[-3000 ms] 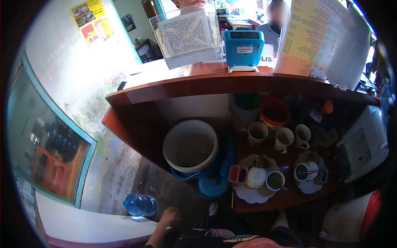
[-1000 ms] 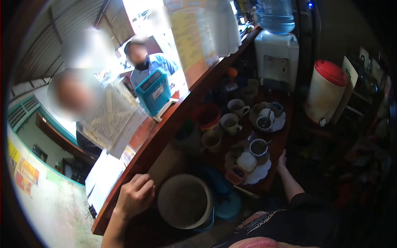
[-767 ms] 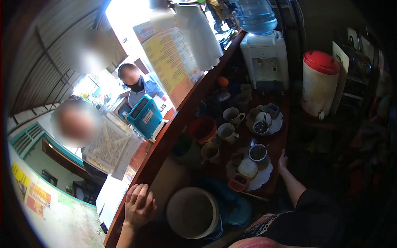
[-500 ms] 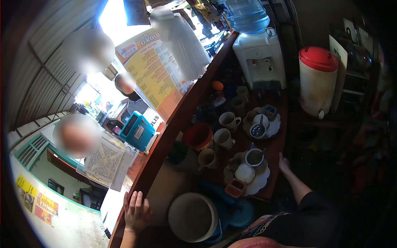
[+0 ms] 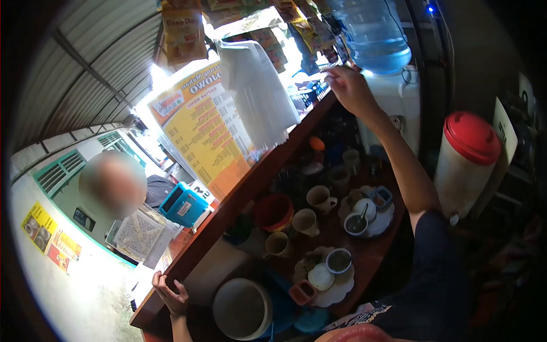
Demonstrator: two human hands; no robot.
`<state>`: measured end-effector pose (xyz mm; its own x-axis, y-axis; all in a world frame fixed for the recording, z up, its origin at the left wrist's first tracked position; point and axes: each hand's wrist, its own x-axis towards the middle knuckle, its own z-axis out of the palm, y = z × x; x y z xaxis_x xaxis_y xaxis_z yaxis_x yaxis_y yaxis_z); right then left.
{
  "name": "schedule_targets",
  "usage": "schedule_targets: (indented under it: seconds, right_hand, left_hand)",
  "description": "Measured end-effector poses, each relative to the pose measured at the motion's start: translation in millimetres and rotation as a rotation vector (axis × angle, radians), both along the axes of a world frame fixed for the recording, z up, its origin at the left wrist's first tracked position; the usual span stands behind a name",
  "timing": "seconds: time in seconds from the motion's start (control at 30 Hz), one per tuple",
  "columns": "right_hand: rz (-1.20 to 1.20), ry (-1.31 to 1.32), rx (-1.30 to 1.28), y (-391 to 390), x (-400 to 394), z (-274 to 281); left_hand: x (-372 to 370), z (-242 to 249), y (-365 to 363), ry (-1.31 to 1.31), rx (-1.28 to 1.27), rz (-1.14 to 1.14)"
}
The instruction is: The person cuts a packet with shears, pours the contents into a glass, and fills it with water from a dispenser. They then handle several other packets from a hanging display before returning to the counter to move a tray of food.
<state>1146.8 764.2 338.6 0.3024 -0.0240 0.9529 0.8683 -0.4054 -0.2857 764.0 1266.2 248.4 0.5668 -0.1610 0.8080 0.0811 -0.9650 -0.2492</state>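
My left hand (image 5: 172, 295) rests on the edge of the wooden counter (image 5: 196, 251), its fingers apart and hooked over the top. My right hand (image 5: 352, 91) is raised at the counter's far end, beside a dark basket (image 5: 310, 94) and in front of the water dispenser (image 5: 379, 108). Its thumb and fingers are apart, with nothing visible between them. Below, the lower shelf holds two scalloped plates (image 5: 336, 293), each with a mound of rice (image 5: 321, 277) and a small bowl (image 5: 339, 261). Several mugs (image 5: 306, 222) stand beside them.
A laminated menu (image 5: 199, 131) and white plastic bags (image 5: 256, 97) stand along the counter, under hanging sachets (image 5: 183, 28). Near a person across the counter is a blue box (image 5: 184, 205). A red-lidded drink jug (image 5: 467, 165) stands at right; a pale bucket (image 5: 243, 308) sits below.
My right hand has risen from beside the lower shelf to the counter's far end. My left hand stays on the counter edge, its fingers more bent. The view has shifted.
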Motion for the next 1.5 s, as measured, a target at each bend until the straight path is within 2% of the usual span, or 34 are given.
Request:
schedule_targets:
  seconds: [0.1,0.2,0.23,0.3,0.33,0.4,0.47,0.57,0.6,0.87,0.9,1.0,1.03,1.2,1.3,1.4,1.43,1.47,1.5]
  right_hand:
    - [0.021,-0.134,-0.059,31,70,61]
    - [0.106,-0.278,-0.095,60,85,112]
    - [0.034,-0.207,-0.224,62,78,124]
    - [0.061,-0.300,-0.202,85,116,134]
    - [0.068,-0.342,-0.192,91,130,136]
    - [0.088,-0.250,-0.251,91,136,139]
    - [0.077,-0.225,-0.198,90,135,138]
    - [-0.037,-0.116,-0.260,84,134,139]
    - [-0.080,-0.150,-0.245,84,138,136]
    - [0.067,-0.205,-0.063,77,186,132]
    - [0.139,-0.136,-0.098,74,188,132]
    - [0.103,-0.475,0.003,67,179,123]
    - [0.045,-0.315,-0.053,59,173,117]
    - [0.058,-0.294,0.009,-4,220,111]
    - [0.028,-0.090,-0.012,-29,243,117]
    - [-0.129,0.061,-0.107,-27,260,120]
    - [-0.320,-0.042,-0.164,-28,264,120]
    - [-0.275,0.123,-0.259,-29,273,124]
    - [-0.342,0.065,-0.230,-26,278,120]
  left_hand:
    - [6,-1,-7,-0.039,-0.055,0.079]
    - [12,-3,-7,-0.073,-0.068,0.150]
    - [13,-3,-9,-0.077,-0.060,0.171]
    - [15,-2,-11,-0.071,-0.042,0.207]
    - [16,-2,-13,-0.070,-0.042,0.221]
    - [19,-1,-17,-0.064,-0.043,0.241]
    - [22,-1,-18,-0.069,-0.030,0.276]
    - [25,-2,-20,-0.078,-0.019,0.307]
    - [26,-2,-22,-0.071,-0.024,0.320]
    - [27,-4,-19,-0.061,-0.056,0.356]
    - [27,-6,-17,-0.064,-0.064,0.351]
    - [28,-6,-20,-0.067,-0.069,0.381]
    - [28,-6,-20,-0.073,-0.094,0.374]
    - [29,-9,-18,-0.097,-0.060,0.387]
    - [31,-11,-16,-0.108,-0.075,0.385]
    - [32,-15,-9,-0.120,-0.062,0.426]
    - [31,-16,-9,-0.101,-0.106,0.436]
    - [30,-19,-4,-0.100,-0.067,0.463]
    - [31,-20,-2,-0.114,-0.038,0.463]
